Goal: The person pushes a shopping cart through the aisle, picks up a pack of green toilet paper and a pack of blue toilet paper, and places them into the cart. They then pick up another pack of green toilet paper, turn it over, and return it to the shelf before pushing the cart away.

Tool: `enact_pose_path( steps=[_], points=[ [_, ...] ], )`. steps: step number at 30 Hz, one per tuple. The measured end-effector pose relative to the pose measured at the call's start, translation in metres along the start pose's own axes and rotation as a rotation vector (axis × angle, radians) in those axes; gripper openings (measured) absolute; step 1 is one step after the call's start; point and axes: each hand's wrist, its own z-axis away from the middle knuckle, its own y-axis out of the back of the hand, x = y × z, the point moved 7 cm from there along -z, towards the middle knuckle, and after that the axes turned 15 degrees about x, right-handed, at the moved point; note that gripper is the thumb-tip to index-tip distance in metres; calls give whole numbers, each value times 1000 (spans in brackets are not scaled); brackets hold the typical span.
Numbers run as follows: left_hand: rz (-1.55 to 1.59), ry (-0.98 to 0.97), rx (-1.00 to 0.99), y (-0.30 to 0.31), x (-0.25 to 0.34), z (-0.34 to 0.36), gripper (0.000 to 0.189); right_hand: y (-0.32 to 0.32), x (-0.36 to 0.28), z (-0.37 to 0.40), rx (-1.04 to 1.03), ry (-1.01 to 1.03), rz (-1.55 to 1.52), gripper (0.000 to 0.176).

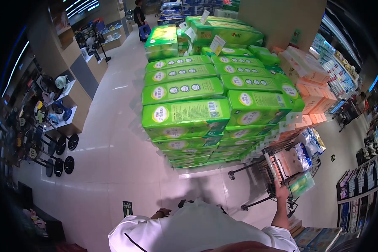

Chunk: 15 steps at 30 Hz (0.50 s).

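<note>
My right hand (282,191) is wrapped around the handle (271,166) of a shopping cart (262,176) at the lower right. In the cart lie a peach-coloured pack (286,161) and a white-and-blue wrapped pack of rolls (301,156). A green pack (302,184) shows at the cart's near right side. My left hand (164,211) hangs low by my body, away from any goods, its fingers mostly hidden. Ahead of me rises a big stack of green tissue packs (185,113), close beside the cart.
Peach-coloured packs (313,98) are piled right of the stack, before a wide pillar (281,21). Fans on round black bases (69,164) stand at left. A person (139,17) is far down the aisle. Shelves (361,185) line the right; boxes (317,237) lie lower right.
</note>
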Motion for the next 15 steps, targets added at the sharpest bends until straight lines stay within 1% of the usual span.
enact_pose_path(
  steps=[2, 3, 6, 7, 10, 11, 12, 14, 15],
  points=[
    [28, -29, -18, -2, 12, -13, 47, 1, -9, 12, -19, -6, -12, 103],
    [35, -55, -7, -1, 25, -8, 47, 8, -15, 20, -17, -15, -25, 104],
    [-2, -214, 115, 2, 80, 20, 39, -1, -21, 36, -21, -33, -38, 106],
    [-93, -253, 106, 1, 99, 26, 34, -1, -25, 43, -62, -51, -53, 107],
    [-88, -404, 151, -8, 153, 44, 30, 5, -39, 65, -157, -71, -130, 111],
    [-102, -435, 128, -14, 164, 45, 30, -3, -41, 68, -202, -53, -165, 111],
    [-117, -465, 105, -19, 174, 47, 29, -6, -43, 74, -159, -32, -203, 108],
    [-160, -493, 64, -29, 181, 52, 29, -14, -45, 87, -221, -39, -219, 103],
    [-190, -496, 49, -33, 182, 51, 29, -20, -46, 96, -305, -87, -213, 99]
  ],
)
